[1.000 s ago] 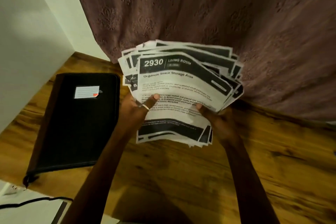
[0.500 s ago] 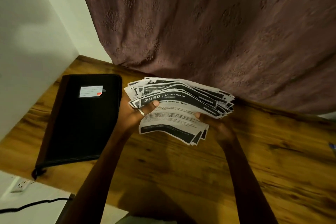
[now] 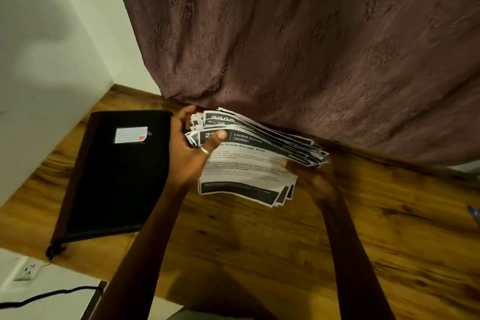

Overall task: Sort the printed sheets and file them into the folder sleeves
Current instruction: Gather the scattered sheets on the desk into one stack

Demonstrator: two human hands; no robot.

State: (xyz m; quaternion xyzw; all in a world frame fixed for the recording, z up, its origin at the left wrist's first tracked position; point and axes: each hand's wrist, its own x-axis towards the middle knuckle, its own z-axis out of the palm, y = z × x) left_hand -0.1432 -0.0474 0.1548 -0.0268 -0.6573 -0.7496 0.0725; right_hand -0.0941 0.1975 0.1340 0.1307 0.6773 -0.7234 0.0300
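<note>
**A:** Where are the papers?

**B:** The stack of printed sheets (image 3: 249, 163) is held in both hands, fanned out and low over the wooden surface (image 3: 337, 241), with its far edge close to the brown curtain (image 3: 311, 47). I cannot tell whether it touches the wood. The top sheet reads "LIVING ROOM" and "Snack Storage Area".

**A:** How are the hands placed?

**B:** The left hand (image 3: 192, 156) grips the stack's left edge. Its thumb, which wears a ring (image 3: 205, 150), presses on the top sheet's black header, and its fingers (image 3: 187, 112) curl round the far corner. The right hand (image 3: 311, 176) is blurred. It holds the right side from beneath with the thumb tip on top, and its fingers are hidden under the paper.

**A:** And the folder?

**B:** The black zip folder (image 3: 117, 176) lies closed on the surface just left of the left hand, with a small white lined label (image 3: 131, 134) on its cover. Below the surface's near edge are a wall socket (image 3: 28, 269) and a black cable (image 3: 52, 293).
</note>
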